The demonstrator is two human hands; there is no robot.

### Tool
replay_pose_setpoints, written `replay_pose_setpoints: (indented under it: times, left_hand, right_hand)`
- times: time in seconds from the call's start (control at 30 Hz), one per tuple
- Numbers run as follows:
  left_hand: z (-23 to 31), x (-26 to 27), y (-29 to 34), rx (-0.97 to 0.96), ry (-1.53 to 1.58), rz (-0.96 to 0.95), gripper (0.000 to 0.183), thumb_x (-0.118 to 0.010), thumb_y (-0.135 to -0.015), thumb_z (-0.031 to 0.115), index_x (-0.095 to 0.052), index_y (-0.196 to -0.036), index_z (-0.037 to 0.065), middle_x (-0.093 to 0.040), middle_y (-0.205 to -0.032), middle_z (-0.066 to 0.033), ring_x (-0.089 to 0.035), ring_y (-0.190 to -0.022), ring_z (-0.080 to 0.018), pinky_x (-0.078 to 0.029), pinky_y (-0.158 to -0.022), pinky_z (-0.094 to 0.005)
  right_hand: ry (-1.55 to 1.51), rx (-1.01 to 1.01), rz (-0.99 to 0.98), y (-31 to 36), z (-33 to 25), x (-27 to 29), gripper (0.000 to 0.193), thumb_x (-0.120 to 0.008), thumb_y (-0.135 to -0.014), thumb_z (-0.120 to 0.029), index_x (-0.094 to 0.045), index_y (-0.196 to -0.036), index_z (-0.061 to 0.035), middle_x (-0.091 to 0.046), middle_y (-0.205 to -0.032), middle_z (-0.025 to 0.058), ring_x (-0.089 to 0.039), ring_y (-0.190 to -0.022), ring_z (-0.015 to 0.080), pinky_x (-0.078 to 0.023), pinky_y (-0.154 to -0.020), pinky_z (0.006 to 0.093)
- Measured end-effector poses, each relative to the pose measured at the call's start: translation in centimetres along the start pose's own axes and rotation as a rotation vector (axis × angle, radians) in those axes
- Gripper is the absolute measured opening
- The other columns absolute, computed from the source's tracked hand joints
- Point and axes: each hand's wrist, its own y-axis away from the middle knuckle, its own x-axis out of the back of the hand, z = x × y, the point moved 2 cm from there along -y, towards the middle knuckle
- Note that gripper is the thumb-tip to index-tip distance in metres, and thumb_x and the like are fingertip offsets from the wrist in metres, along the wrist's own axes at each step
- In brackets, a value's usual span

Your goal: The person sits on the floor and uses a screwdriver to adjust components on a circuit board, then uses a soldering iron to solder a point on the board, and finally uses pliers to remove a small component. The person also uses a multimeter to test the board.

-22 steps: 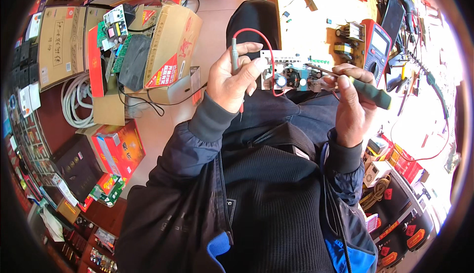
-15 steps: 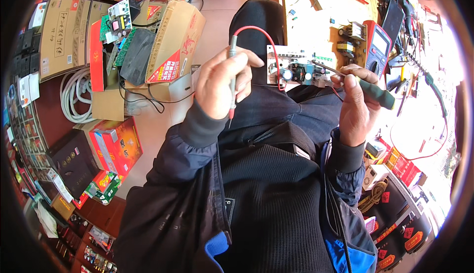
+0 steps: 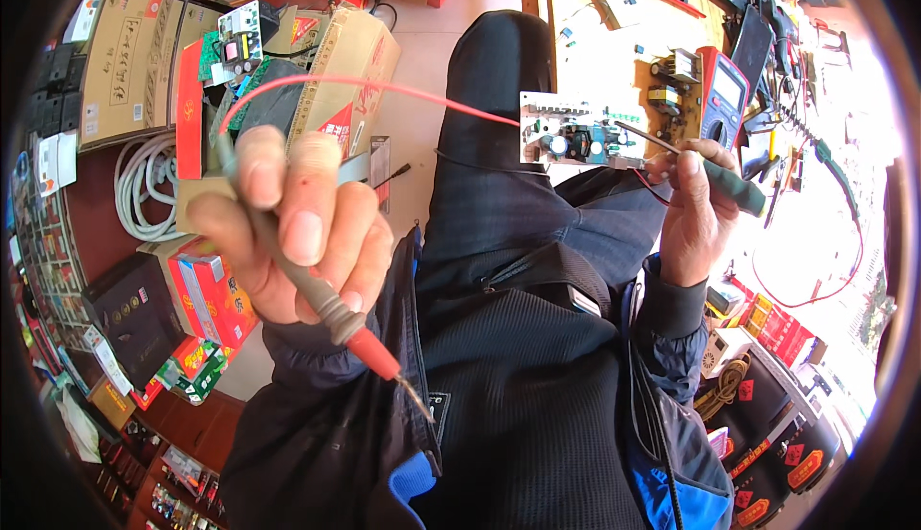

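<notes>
Farther left of the board (image 3: 576,139) the probe (image 3: 309,288) had moved, gripped by fingers of the left hand (image 3: 309,218). Right of it, fingers of the right hand (image 3: 695,212) gripped a screwdriver (image 3: 735,187); whether it touched the board was unclear.

The left grip (image 3: 305,233) and right grip (image 3: 695,212) curl, well apart.

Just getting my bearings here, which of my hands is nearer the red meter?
Right. Your right hand is just below the red meter in the picture, holding a green-handled tool; your left hand is far to its left, holding a probe.
</notes>
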Motion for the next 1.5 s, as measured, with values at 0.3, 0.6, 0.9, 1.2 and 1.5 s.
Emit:
replay_pose_setpoints:
  times: [0.3,0.6,0.9,1.2,1.5]
  left_hand:
    - [-1.3,3.0,-2.7,-0.010,-0.494,0.271,0.031,-0.052,-0.113,0.022,-0.056,-0.134,-0.001,-0.064,-0.122,-0.0233,-0.068,-0.091,-0.0245,-0.060,-0.091,-0.0473]
    - [-7.2,9.7,-15.6,0.306,-0.936,0.115,0.032,-0.051,-0.114,0.030,-0.062,-0.113,0.000,-0.071,-0.101,-0.0135,-0.069,-0.079,-0.0172,-0.054,-0.069,-0.0306]
    - [-8.1,10.0,-15.0,0.346,-0.838,0.177,0.027,-0.054,-0.113,0.024,-0.061,-0.114,-0.002,-0.074,-0.104,-0.0192,-0.075,-0.084,-0.0232,-0.062,-0.076,-0.0331]
    - [-6.0,10.3,-9.8,0.235,-0.448,0.443,0.028,-0.047,-0.114,0.028,-0.056,-0.108,0.002,-0.059,-0.085,-0.0117,-0.055,-0.067,-0.0180,-0.048,-0.064,-0.0344]
    - [-6.6,9.6,-5.8,0.157,-0.528,0.552,0.025,-0.050,-0.114,0.026,-0.056,-0.108,0.003,-0.066,-0.095,-0.0165,-0.062,-0.070,-0.0186,-0.054,-0.063,-0.0332]
  right_hand:
    - [-0.039,-0.009,0.035,0.4,-0.2,0.3,0.023,-0.071,-0.103,-0.011,-0.062,-0.119,0.0023,-0.074,-0.093,0.0140,-0.074,-0.085,0.0216,-0.056,-0.080,0.0324]
    - [-0.169,-0.030,0.062,2.7,-0.4,0.4,0.023,-0.068,-0.105,-0.013,-0.059,-0.119,0.0031,-0.070,-0.105,0.0163,-0.075,-0.088,0.0249,-0.060,-0.080,0.0362]
    - [-0.234,-0.062,0.141,2.6,0.5,0.8,0.027,-0.067,-0.103,-0.003,-0.054,-0.126,0.0042,-0.068,-0.116,0.0210,-0.076,-0.102,0.0323,-0.063,-0.089,0.0422]
    - [-0.215,-0.188,0.122,1.0,0.8,0.0,0.029,-0.067,-0.103,-0.004,-0.056,-0.127,0.0059,-0.069,-0.115,0.0216,-0.076,-0.101,0.0326,-0.064,-0.088,0.0422]
    - [-0.072,-0.172,0.025,-0.8,1.0,-0.4,0.025,-0.068,-0.103,-0.005,-0.059,-0.125,0.0049,-0.071,-0.108,0.0177,-0.076,-0.097,0.0290,-0.063,-0.085,0.0378]
